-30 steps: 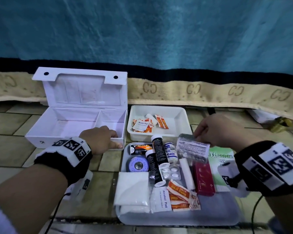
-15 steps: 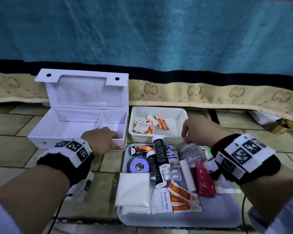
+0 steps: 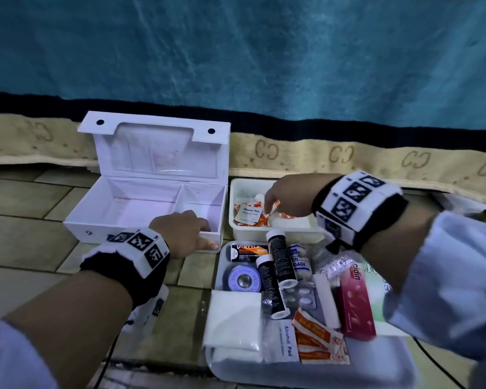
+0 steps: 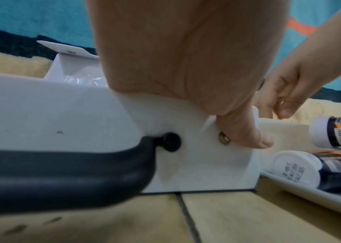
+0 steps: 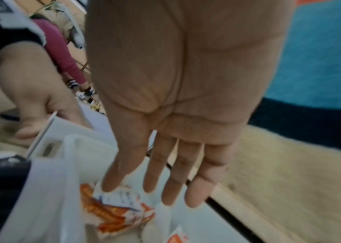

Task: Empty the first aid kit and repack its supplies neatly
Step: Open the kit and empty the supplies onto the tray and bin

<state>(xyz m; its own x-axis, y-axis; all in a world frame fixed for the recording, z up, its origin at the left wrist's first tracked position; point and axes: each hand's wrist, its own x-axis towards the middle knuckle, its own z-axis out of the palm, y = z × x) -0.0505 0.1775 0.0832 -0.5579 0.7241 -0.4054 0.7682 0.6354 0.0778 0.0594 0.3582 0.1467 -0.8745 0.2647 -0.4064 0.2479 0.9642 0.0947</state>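
Both hands are at work; the left hand (image 3: 184, 233) grips the open first aid kit's (image 3: 141, 209) front wall, thumb outside. The right hand (image 3: 288, 196) hovers, fingers (image 5: 165, 172) straight and holding nothing, over sachets (image 3: 249, 213) in the small white tray (image 3: 275, 234).

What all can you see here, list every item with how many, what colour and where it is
first aid box: one, white, lid up, inside bare, left on tiled floor
small tray: one, white, right of box; holds alcohol pad sachet and orange-white sachets
large tray: one, pale grey, nearest the camera
dark tubes: two, black, white caps, large tray
tape roll: one, blue, large tray
gauze pads: white stack, large tray front left
red box: one, large tray right
pill blister: one, silver, large tray centre
left hand: grips box front wall
right hand: fingers straight, reaching into small tray
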